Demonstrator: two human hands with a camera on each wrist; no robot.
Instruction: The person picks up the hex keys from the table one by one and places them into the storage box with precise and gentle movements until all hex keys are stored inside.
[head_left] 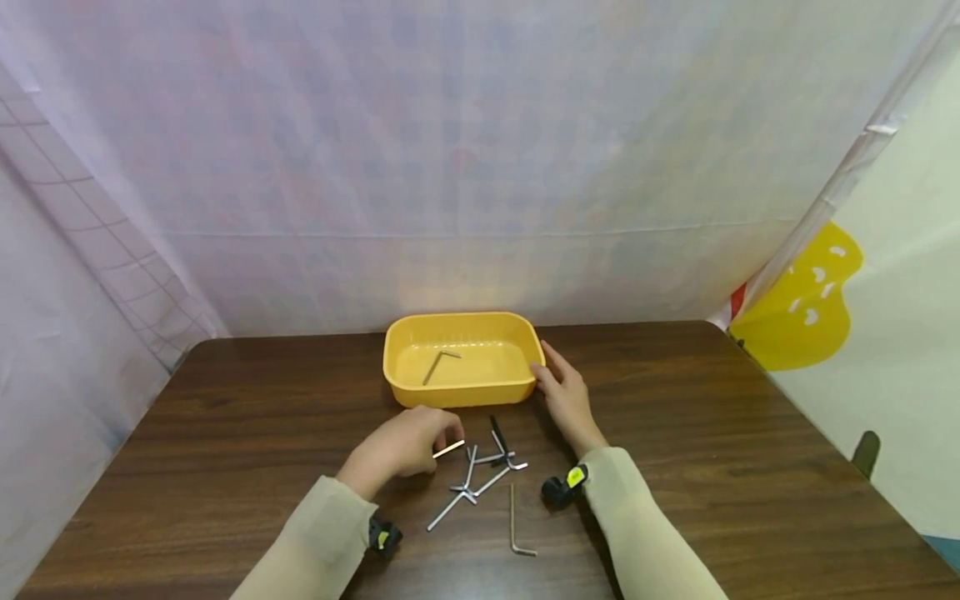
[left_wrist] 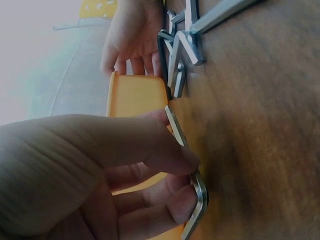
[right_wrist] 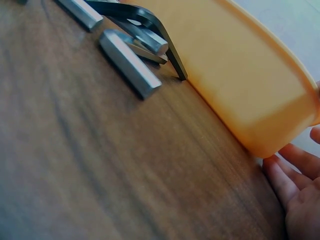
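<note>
Slanting lengthwise, the held hex key (head_left: 449, 449) seemingly points right.

Right wrist view on my monitor: wood-grain tabletop (right_wrist: 125, 165), dark streaks running along it. To the right I have a yellow plastic tub (right_wrist: 250, 75), its outer wall towards me. Right hand (right_wrist: 304, 210) at the lower right, partly cut off by the edge; fingertips touch the tub's near lower corner. Upper left, a jumble of hex keys. Nearest me, a thick silver hex key (right_wrist: 131, 66), flat facets plain. Behind it a black hex key (right_wrist: 150, 21) arches over, tip by the tub's base; contact I cannot confirm. Pale backdrop (right_wrist: 295, 25) beyond the rim.
</note>
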